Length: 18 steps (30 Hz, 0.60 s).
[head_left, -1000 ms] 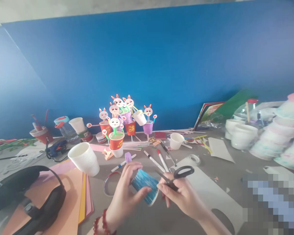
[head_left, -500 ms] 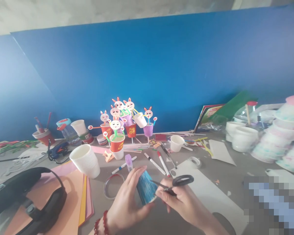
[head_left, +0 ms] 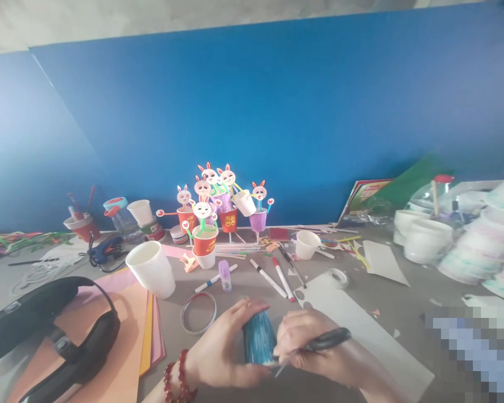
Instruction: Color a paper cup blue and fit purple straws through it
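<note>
Blue-streaked paper cup (head_left: 259, 338) at near centre, tilted, between both hands. Left hand (head_left: 224, 352) wrapped around its side, thumb near the rim; red bead bracelet (head_left: 181, 375) at the wrist. Right hand (head_left: 306, 338) closed around black-handled scissors (head_left: 331, 338), fingertips at the cup's right edge; blade contact unclear. Tape ring (head_left: 198, 295) just left; purple-capped bottle (head_left: 224, 274) just beyond. White paper sheet (head_left: 369, 336) to the right. Farther off, rabbit-faced cups (head_left: 204, 243) clustered before a blue panel (head_left: 269, 106).
</note>
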### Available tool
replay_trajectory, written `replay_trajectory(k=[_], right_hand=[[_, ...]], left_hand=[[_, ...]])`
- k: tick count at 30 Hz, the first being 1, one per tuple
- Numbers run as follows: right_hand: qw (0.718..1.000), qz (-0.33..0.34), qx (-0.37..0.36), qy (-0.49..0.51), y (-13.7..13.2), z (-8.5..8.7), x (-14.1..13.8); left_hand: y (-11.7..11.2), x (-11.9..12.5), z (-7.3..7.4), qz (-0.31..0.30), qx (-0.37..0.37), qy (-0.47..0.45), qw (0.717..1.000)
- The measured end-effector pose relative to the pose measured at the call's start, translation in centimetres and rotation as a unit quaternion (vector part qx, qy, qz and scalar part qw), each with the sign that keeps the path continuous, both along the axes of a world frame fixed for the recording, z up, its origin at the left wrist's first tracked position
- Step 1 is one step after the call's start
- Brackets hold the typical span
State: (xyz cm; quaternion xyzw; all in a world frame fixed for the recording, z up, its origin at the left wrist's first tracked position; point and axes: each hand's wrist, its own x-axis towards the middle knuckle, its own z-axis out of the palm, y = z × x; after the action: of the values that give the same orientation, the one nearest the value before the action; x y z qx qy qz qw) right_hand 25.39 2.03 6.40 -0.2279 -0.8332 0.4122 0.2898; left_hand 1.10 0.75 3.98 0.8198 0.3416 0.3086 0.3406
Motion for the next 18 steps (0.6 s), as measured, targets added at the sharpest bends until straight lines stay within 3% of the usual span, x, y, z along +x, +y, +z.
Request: replay_trajectory(k=[4,10,14,18], right_hand=[[1.000,-0.010,0.015,-0.015,-0.2,0.2,-0.4],[0.996,-0.045,0.053,-0.054,-0.2,0.1,-0.8],[0.988,-0.105,0.085,-0.073,-0.5,-0.4,-1.1],[0.984,-0.159,0.032,-0.074,-0.9,-1.1,-1.6]], left_hand=[[0.2,0.2,-0.1,-0.006,0.004,-0.004,1.000],[-0.1,0.3,0.6,0.032,-0.005,0.065,0.997],[-0.3,0.3,0.9,0.048,-0.010,0.086,0.995],[-0.4,0.3,1.2,0.066,0.007,0.109,0.992]])
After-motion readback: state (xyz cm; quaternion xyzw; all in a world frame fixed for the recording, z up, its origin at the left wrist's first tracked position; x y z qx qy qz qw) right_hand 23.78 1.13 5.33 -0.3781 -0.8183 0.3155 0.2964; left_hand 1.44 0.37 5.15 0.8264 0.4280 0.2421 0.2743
